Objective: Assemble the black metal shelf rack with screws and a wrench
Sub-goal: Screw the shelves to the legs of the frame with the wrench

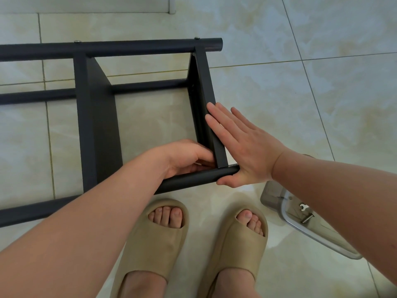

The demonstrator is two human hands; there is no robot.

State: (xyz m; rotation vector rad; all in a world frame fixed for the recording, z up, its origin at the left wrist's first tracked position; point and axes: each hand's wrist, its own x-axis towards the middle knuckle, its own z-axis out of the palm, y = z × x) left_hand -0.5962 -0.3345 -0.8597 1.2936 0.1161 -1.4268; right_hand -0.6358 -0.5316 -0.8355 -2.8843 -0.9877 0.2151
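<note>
The black metal shelf rack (pixel 96 117) lies on its side on the tiled floor, its round posts running left to right. My right hand (pixel 240 145) lies flat with straight fingers against the outer face of the end shelf panel (pixel 206 87), its thumb under the near post's end (pixel 193 179). My left hand (pixel 184 158) is curled inside the corner where that panel meets the near post; what its fingertips hold is hidden. Two screw heads (pixel 196 38) show on the far post. A small wrench (pixel 303 207) and a screw (pixel 307 218) lie in a tray.
A clear plastic tray (pixel 277 198) sits on the floor at the right, partly under my right forearm. My two feet in beige slides (pixel 163 235) stand just behind the near post. A white ledge (pixel 171 5) runs along the top edge.
</note>
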